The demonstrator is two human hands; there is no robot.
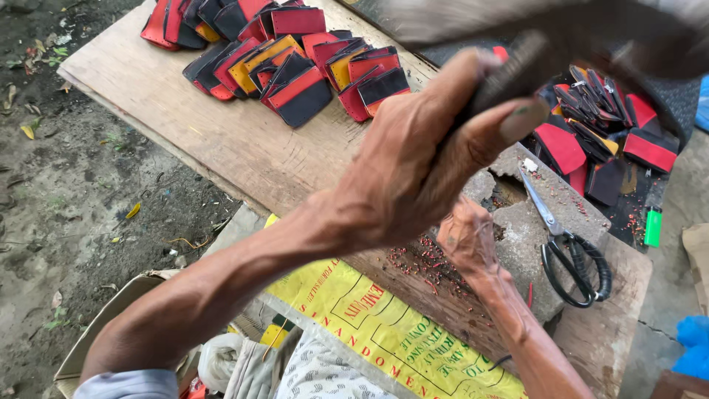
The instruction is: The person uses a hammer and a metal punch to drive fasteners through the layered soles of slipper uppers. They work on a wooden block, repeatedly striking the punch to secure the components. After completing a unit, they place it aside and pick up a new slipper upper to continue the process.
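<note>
**Hammer raised over the stone block**

Head view: left hand point(413, 159) lifted high and close to the camera, grip closed around the dark handle of a hammer point(517, 74), its head blurred near the top edge. Right hand point(467, 238) lower down, resting on a grey stone block point(528, 222); grip curled inward, pressing something too hidden to tell, so whether it is closed on anything cannot be told. Small red scraps point(421, 262) scattered on the wood just beside that hand. Black-handled scissors point(572, 255) lying on the block to the right, blades pointing up and left. Block seated on a worn wooden surface point(244, 148). Heap of red, black and yellow cut pieces point(281, 55) at the far left end of the surface, well apart from the hands. Second heap of red and black pieces point(602, 133) on a dark mat beyond the block, to the right. Green lighter point(653, 227) near the surface's right edge. Yellow printed sack point(384, 325) draped over the near edge, under the forearms. Bare dirt ground to the left.
</note>
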